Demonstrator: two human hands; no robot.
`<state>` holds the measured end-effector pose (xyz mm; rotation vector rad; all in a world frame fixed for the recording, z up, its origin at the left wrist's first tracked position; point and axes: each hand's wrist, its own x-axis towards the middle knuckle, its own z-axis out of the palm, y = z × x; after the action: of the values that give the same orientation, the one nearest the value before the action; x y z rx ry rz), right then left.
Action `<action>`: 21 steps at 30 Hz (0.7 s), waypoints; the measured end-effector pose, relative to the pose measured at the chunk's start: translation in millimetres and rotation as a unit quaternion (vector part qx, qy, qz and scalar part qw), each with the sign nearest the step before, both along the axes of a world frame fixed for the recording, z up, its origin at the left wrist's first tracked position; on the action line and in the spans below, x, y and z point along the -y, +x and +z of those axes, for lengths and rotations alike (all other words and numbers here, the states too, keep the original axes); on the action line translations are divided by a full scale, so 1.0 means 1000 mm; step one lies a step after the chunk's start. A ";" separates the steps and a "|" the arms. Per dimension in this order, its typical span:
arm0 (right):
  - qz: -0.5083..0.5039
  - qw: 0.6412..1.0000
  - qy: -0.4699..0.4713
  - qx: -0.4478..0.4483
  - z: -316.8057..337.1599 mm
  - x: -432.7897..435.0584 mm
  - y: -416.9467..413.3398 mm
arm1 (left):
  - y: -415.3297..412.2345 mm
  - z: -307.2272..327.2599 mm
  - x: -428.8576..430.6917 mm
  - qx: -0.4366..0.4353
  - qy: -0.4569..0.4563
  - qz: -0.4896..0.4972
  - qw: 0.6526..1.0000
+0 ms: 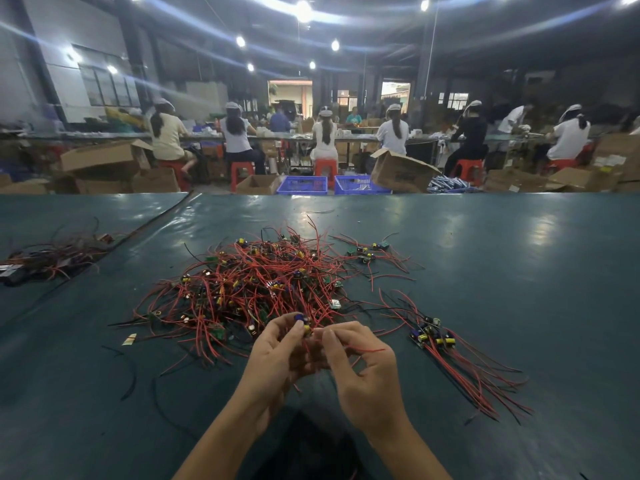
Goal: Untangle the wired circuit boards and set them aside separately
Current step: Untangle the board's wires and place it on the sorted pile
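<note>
Left hand (277, 355) pinches a board (300, 321), right hand (363, 370) seemingly pinches its wire (369, 349); sorted bunch (433, 336) lies right, nearer that hand.

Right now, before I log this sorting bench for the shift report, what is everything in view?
tangled pile: one, red and black wires with small boards, table centre
sorted bundle: one, red wires, right of the hands
small cluster: a few boards, red wires, beyond the pile, to its right
dark heap: one, reddish wires, table's far left
loose wire: one, black, left of the hands
table: one, dark green
crates: two, blue, floor beyond the table
cardboard boxes: several, brown, same floor
stools: several, red, under workers
workers: several, seated, far bench
held board: one, blue capacitor, between the hands
left hand: grips the held board
right hand: pinches its red wire
</note>
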<state>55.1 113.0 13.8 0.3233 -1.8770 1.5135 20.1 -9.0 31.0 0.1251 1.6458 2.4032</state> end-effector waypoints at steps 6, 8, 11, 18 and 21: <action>-0.071 0.995 0.065 0.005 0.002 -0.001 -0.001 | -0.002 0.008 0.004 -0.028 0.091 0.035 0.995; -0.095 0.994 0.027 0.036 0.002 -0.006 -0.002 | -0.002 0.007 0.002 -0.023 0.093 0.042 0.995; -0.081 0.991 -0.054 0.095 0.003 -0.011 -0.003 | -0.003 0.004 0.000 -0.008 0.104 0.072 0.992; -0.200 0.972 -0.023 0.123 0.003 -0.015 0.000 | -0.003 0.000 0.003 -0.017 0.121 0.131 0.984; -0.197 0.971 -0.120 0.063 0.008 -0.011 0.005 | -0.003 -0.001 0.004 -0.011 0.134 0.161 0.978</action>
<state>59.7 123.7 21.6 -0.2500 -1.6999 1.4861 17.4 -12.9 30.5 -0.0790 1.4345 2.8687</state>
